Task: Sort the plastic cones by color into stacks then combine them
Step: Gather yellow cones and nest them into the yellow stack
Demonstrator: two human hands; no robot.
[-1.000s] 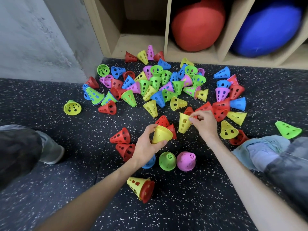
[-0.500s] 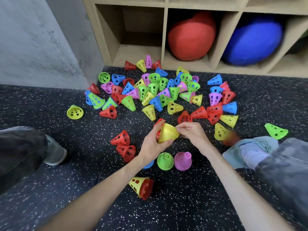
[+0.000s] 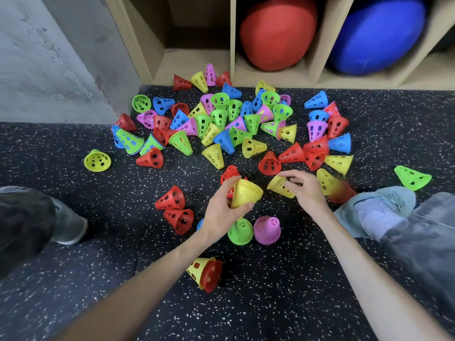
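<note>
My left hand grips the yellow stack above the floor; my right hand pinches a loose yellow cone beside it (light, stiff, probably slick plastic, best held by the rim).

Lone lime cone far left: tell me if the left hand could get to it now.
Probably not yet: the left hand grips the yellow stack. Bare floor leaves the way to the lime cone free.

Bright, even overhead light, soft shadows — wide-angle bending at edges, motion blur on red cone by right shoe.
</note>
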